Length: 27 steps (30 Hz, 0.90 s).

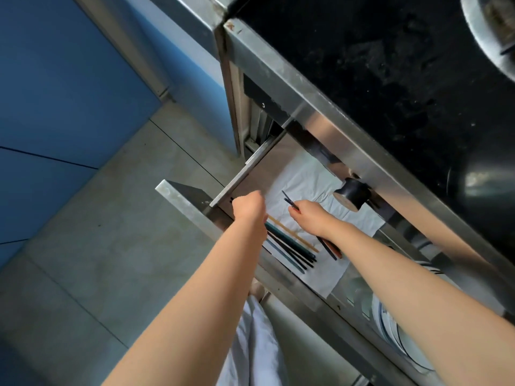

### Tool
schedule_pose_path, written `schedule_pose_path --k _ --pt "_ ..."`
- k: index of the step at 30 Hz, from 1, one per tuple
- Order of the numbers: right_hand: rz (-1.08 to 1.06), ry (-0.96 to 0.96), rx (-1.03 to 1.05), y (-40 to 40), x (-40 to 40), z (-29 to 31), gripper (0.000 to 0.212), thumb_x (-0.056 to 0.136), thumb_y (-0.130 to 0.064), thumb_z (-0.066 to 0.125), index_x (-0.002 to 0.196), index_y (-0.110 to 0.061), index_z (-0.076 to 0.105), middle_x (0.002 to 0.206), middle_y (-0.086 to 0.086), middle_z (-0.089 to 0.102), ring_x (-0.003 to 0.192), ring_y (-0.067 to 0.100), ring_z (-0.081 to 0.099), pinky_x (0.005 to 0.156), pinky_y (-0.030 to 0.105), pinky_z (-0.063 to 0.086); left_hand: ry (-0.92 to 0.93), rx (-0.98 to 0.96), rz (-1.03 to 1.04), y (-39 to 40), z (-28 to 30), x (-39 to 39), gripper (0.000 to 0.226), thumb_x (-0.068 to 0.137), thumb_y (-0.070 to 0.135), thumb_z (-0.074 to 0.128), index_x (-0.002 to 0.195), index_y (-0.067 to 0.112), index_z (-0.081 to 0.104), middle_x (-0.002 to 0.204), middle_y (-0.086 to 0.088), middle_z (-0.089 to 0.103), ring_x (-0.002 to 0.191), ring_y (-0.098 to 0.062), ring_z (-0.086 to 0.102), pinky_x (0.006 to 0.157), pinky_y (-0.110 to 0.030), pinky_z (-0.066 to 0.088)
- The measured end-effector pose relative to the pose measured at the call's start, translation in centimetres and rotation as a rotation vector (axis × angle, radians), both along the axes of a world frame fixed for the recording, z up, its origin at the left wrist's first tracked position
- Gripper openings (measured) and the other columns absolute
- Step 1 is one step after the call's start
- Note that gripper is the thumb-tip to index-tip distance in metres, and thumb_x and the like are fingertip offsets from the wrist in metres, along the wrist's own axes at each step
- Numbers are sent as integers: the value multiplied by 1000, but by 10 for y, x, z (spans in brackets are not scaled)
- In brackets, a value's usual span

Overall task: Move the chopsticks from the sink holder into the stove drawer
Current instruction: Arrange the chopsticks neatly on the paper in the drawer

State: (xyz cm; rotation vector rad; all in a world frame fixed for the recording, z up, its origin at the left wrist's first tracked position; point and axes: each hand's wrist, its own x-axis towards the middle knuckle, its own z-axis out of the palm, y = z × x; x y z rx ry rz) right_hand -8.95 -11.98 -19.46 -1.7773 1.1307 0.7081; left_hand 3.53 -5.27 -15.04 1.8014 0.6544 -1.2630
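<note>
The steel stove drawer (239, 174) stands pulled out under the black cooktop, lined with white paper (306, 182). Several dark chopsticks and one tan pair (289, 246) lie side by side on the paper. My right hand (309, 215) is over the drawer, shut on a pair of dark chopsticks (289, 201) whose tips stick out past my fingers and whose other ends show behind my wrist. My left hand (249, 207) is a closed fist at the drawer's left front corner, above the laid chopsticks; whether it grips anything is hidden.
A black stove knob (352, 195) juts out just right of my right hand. The black cooktop (390, 79) overhangs the drawer. Plates (401, 330) sit in a rack below right. Grey tiled floor (111, 246) and blue cabinets (55, 93) lie to the left.
</note>
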Motion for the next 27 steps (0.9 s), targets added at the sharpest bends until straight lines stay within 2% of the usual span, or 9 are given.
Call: schedule_pose_path --k 2,4,5,8,11,15,18,23,27 --pt "-1 10 -1 1 6 0 39 100 -28 36 62 -20 39 67 3 48 65 23 47 50 28 32 -64 -87 -69 5 20 3 16 94 8 44 108 12 51 85 -2 54 75 -18 58 76 -33 54" --pt "-7 29 -2 1 12 -2 37 100 -28 35 64 -18 41 68 3 49 62 20 47 49 28 32 -172 -174 -276 14 40 9 21 94 10 47 112 14 55 95 1 63 94 -21 67 92 -37 57" --pt "-10 42 -3 2 15 -3 36 99 -27 36 67 -15 43 70 4 50 63 22 48 50 29 32 -270 -210 -420 21 50 11 21 92 10 47 109 16 58 95 2 66 97 -21 68 90 -35 57" --pt "-23 72 -2 5 26 -9 29 100 -25 36 81 -6 49 81 13 55 74 28 51 62 29 38 -806 -231 -1056 50 68 23 17 87 9 51 96 17 63 88 2 68 87 -19 62 85 -32 53" --pt "12 96 -6 11 39 -16 26 100 -25 37 86 -7 49 95 22 61 78 29 52 68 30 38 -1208 -137 -1527 79 66 35 12 87 16 54 91 16 65 82 2 66 93 -23 60 115 -47 38" --pt "72 128 -24 15 56 -39 35 100 -27 39 107 1 58 112 27 62 102 38 59 79 34 45 -1460 -243 -1550 105 47 37 26 94 24 49 75 16 65 71 3 60 88 -23 64 114 -55 36" --pt "98 152 -50 18 64 -55 41 99 -33 41 115 2 57 116 27 62 108 40 58 88 38 47 -1615 -325 -1497 117 29 32 29 94 27 50 68 19 60 69 5 59 85 -23 63 115 -47 32" --pt "79 0 -161 23 63 -63 17 94 -15 50 106 -3 51 110 21 61 97 36 60 84 42 51 -1663 -361 -1400 121 13 31 29 90 24 45 67 19 62 70 6 59 81 -20 59 111 -31 21" --pt "95 -150 -228 29 50 -57 35 94 -12 52 128 -7 47 126 12 50 110 29 56 95 42 47 -1666 -351 -1376 122 10 32 27 88 21 47 64 18 58 66 3 55 70 -22 53 104 -30 24"
